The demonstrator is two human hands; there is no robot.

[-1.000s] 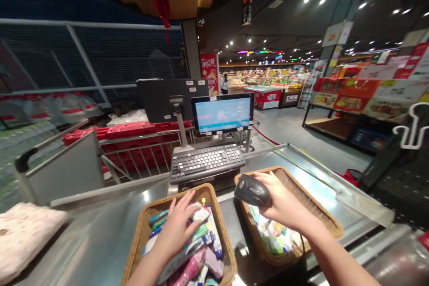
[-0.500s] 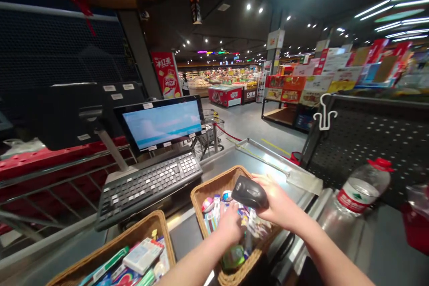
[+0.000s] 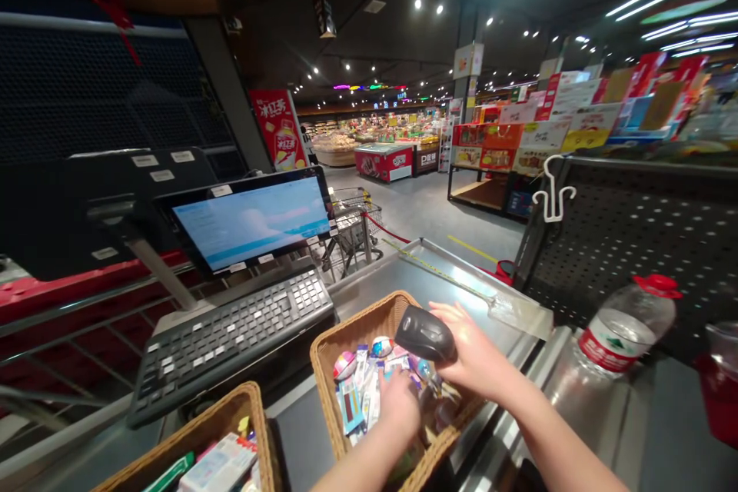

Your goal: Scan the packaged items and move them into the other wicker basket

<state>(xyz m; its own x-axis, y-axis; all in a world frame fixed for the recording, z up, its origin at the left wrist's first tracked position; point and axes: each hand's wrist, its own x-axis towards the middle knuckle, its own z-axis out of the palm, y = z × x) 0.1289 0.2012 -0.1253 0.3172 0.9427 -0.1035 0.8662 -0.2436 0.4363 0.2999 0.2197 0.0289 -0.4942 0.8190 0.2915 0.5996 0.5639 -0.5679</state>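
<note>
The left hand [image 3: 399,411] has pushed deeper into the wicker basket [image 3: 326,369] since the earlier frame, while the right hand [image 3: 476,350] has stayed just above that basket's far side, and the whole view has swung slightly. The right fingers [image 3: 455,319] are clamped around a black handheld scanner [image 3: 423,333], which hangs over the basket, its nose turned toward the packets. The left fingers are buried among small packets [image 3: 351,403], so whether they are closed on one cannot be told. That basket sits on the steel bench [image 3: 438,280], right of the keyboard [image 3: 231,346], and is still well filled. A second basket [image 3: 231,407], with boxes and tubes [image 3: 219,465], sits at the lower left, partly cut off by the frame. Neither basket has been emptied, and a plastic bottle [image 3: 626,327] lies to the right.
</note>
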